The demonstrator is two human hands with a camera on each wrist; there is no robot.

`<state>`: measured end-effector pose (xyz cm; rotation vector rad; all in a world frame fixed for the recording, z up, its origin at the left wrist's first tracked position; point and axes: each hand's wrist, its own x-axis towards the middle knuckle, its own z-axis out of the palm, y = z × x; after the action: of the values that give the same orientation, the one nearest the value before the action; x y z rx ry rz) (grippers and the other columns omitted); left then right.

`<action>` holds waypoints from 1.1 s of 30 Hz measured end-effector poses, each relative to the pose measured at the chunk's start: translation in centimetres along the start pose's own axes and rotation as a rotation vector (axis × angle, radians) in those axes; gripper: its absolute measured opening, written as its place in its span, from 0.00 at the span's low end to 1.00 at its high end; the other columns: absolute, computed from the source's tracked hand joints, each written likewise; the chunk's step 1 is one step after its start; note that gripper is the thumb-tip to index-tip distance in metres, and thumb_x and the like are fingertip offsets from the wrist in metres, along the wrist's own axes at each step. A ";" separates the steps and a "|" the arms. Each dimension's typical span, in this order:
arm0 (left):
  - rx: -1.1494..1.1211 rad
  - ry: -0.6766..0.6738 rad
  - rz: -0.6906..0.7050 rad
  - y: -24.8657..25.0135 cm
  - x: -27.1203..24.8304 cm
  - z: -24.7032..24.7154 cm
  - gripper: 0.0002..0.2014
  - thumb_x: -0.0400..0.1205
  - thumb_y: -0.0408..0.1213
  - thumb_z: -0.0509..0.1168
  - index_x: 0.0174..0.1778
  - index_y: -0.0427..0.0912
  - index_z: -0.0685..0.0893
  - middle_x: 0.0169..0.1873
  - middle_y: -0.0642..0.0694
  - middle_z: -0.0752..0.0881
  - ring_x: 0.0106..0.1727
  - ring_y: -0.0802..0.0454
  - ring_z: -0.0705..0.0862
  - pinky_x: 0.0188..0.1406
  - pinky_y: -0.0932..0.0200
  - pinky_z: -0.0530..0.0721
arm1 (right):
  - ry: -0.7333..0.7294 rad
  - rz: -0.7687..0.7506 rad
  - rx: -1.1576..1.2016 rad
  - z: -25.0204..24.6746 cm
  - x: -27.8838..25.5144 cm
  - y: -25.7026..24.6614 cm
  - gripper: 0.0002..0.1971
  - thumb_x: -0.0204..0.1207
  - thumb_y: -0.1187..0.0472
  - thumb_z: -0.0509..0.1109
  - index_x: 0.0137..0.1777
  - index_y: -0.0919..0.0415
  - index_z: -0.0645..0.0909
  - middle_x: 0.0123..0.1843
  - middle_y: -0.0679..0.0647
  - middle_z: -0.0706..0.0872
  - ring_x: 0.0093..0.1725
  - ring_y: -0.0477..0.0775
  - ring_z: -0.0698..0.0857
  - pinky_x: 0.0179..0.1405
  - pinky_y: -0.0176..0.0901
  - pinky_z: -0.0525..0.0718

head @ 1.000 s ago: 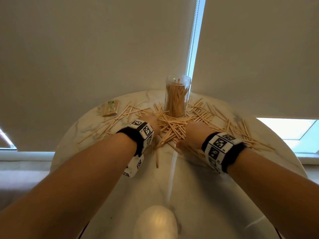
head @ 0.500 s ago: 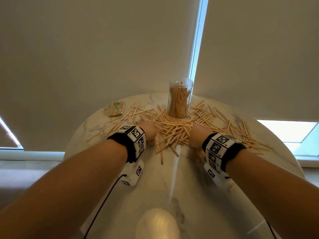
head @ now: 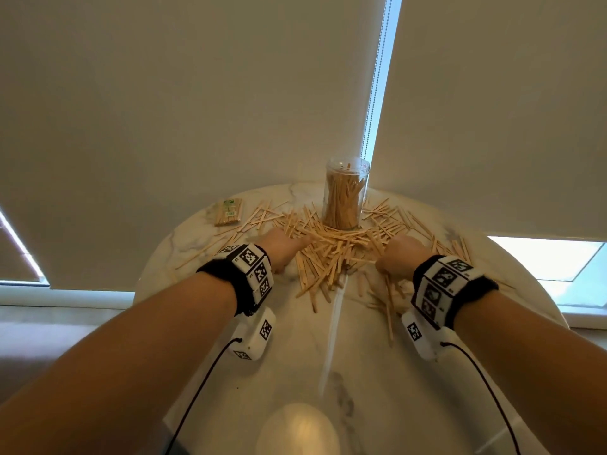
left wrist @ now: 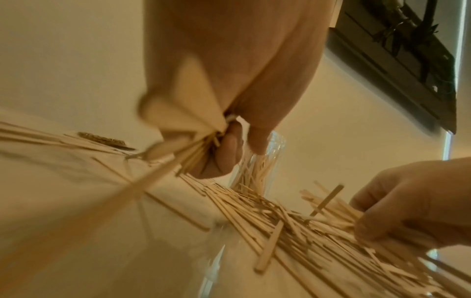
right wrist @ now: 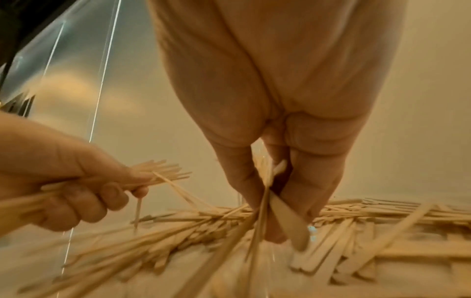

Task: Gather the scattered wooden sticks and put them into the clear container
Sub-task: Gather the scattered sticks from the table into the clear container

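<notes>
A heap of thin wooden sticks (head: 331,254) lies scattered across the far half of the round marble table (head: 295,349). Behind the heap stands the clear container (head: 346,195), upright and partly filled with sticks. My left hand (head: 282,246) grips a bundle of sticks (left wrist: 196,153) at the heap's left edge; the same bundle (right wrist: 142,177) fans out of that fist in the right wrist view. On the heap's right edge my right hand (head: 399,254) pinches several sticks (right wrist: 270,203) between thumb and fingers, just above the pile.
A small banded pack of sticks (head: 228,212) lies at the far left of the table. Loose sticks (head: 389,307) trail toward me on the right. Roller blinds hang close behind the table. Wrist camera cables run along both forearms.
Both hands have drawn back toward me and slightly apart, each pulling sticks out of the heap. The pile between them looks more raked together.
</notes>
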<state>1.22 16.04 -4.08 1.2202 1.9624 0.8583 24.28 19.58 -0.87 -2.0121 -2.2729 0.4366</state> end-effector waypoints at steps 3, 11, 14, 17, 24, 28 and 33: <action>-0.084 0.069 0.102 0.7 -0.4 0.1 0.37 0.74 0.73 0.63 0.58 0.40 0.79 0.38 0.37 0.84 0.28 0.51 0.75 0.29 0.59 0.76 | -0.005 -0.056 0.154 -0.9 0.0 0.4 0.13 0.82 0.64 0.67 0.58 0.71 0.87 0.53 0.64 0.88 0.46 0.56 0.82 0.49 0.48 0.84; -0.033 0.119 0.328 2.9 -1.7 1.8 0.21 0.89 0.52 0.56 0.68 0.39 0.78 0.59 0.45 0.86 0.58 0.47 0.84 0.54 0.55 0.80 | 0.106 -0.149 0.541 -2.0 -1.0 -1.9 0.02 0.75 0.65 0.75 0.42 0.62 0.90 0.39 0.58 0.92 0.41 0.57 0.93 0.47 0.55 0.93; -0.050 0.092 0.424 3.2 -1.9 2.6 0.14 0.90 0.50 0.56 0.60 0.45 0.80 0.51 0.48 0.86 0.51 0.50 0.84 0.41 0.60 0.78 | 0.106 -0.213 0.550 -2.1 -1.4 -3.1 0.02 0.76 0.63 0.75 0.44 0.58 0.90 0.40 0.55 0.92 0.42 0.54 0.93 0.46 0.50 0.93; -0.115 0.091 0.431 3.2 -1.8 3.2 0.14 0.89 0.52 0.57 0.61 0.48 0.80 0.52 0.48 0.87 0.53 0.49 0.85 0.52 0.51 0.84 | 0.109 -0.265 0.548 -1.8 -1.4 -3.7 0.03 0.78 0.62 0.74 0.48 0.58 0.89 0.40 0.54 0.92 0.41 0.54 0.92 0.47 0.50 0.92; -0.170 0.046 0.515 2.9 -1.1 3.2 0.13 0.89 0.48 0.59 0.62 0.47 0.84 0.51 0.51 0.89 0.52 0.54 0.87 0.51 0.55 0.82 | 0.137 -0.397 0.531 -1.5 -0.7 -4.5 0.10 0.75 0.51 0.78 0.54 0.51 0.89 0.46 0.48 0.91 0.45 0.46 0.88 0.43 0.42 0.88; -0.109 0.068 0.511 2.8 -1.4 2.8 0.12 0.90 0.49 0.58 0.55 0.48 0.84 0.45 0.53 0.88 0.46 0.59 0.85 0.40 0.64 0.76 | 0.166 -0.410 0.501 -1.3 -0.3 -4.8 0.05 0.78 0.52 0.75 0.51 0.49 0.87 0.43 0.47 0.90 0.44 0.49 0.89 0.49 0.51 0.90; -0.053 0.119 0.473 3.5 -1.6 3.3 0.17 0.90 0.52 0.52 0.58 0.46 0.81 0.47 0.45 0.87 0.47 0.47 0.85 0.47 0.49 0.82 | 0.263 -0.396 0.475 -0.7 -0.3 -5.5 0.05 0.79 0.53 0.74 0.52 0.50 0.87 0.42 0.47 0.89 0.43 0.51 0.88 0.47 0.50 0.88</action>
<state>6.07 16.38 -2.83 1.6675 1.7492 1.2314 19.25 18.87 1.24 -1.2795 -2.0809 0.5676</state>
